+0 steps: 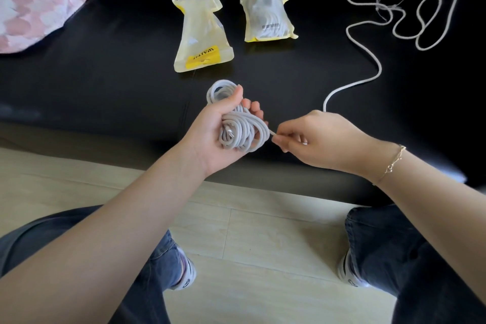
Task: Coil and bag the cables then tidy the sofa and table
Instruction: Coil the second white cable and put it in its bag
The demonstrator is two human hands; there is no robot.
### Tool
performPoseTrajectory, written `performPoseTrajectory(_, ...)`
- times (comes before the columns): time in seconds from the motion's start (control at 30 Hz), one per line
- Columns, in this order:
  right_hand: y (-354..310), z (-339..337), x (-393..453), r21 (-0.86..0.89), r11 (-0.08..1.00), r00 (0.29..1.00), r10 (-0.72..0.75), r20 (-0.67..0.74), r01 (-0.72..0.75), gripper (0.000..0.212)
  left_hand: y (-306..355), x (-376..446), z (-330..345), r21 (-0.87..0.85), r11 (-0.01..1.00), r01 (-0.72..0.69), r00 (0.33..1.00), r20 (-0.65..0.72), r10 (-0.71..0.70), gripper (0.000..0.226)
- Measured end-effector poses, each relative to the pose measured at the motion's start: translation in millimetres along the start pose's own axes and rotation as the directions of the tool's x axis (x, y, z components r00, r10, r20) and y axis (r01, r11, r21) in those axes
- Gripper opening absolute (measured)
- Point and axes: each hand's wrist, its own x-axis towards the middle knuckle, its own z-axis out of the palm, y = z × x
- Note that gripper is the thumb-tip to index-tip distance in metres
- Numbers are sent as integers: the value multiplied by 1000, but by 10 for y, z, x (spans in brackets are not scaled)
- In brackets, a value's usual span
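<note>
My left hand (214, 130) grips a coiled white cable (240, 130), thumb over the top loops, above the front edge of the black sofa seat (105, 81). My right hand (319, 138) pinches a short end of that cable just right of the coil. A second white cable (378, 60) lies loose and tangled on the seat at the right; its near end disappears behind my right hand. Two yellow-trimmed plastic bags lie further back: a crumpled bag (201, 34) on the left and a flatter bag (267, 17) that holds a white cable.
A pink and white patterned cushion (34, 2) lies at the far left of the sofa. Pale wooden floor (249, 231) runs in front of the sofa, with my knees and shoes at both sides.
</note>
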Motion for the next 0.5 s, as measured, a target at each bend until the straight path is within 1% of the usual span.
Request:
performPoseTrajectory(0.13, 7, -28, -8, -19, 1000, 997, 20, 72, -19, 41, 50, 25, -25, 37, 995, -89, 995, -48, 91, 24)
performPoseTrajectory(0.2, 17, -26, -15, -42, 999, 993, 34, 110, -29, 42, 81, 19, -19, 101, 985, -139, 983, -108, 150, 24)
performPoseTrajectory(0.27, 33, -22, -27, -74, 997, 988, 48, 148, -37, 41, 95, 4, -8, 165, 971, -174, 964, -172, 202, 20)
performPoseTrajectory(0.33, 60, -31, -34, -107, 993, 984, 64, 168, -46, 42, 100, -2, 1, 280, 942, -185, 945, -212, 249, 17)
performPoseTrajectory(0.4, 97, -48, -38, -138, 988, 978, 95, 188, -69, 41, 96, 11, 4, 464, 866, -188, 919, -227, 321, 16)
performPoseTrajectory(0.5, 147, -81, -24, -134, 984, 966, 143, 215, -116, 34, 79, 46, -11, 706, 680, -196, 867, -199, 457, 12)
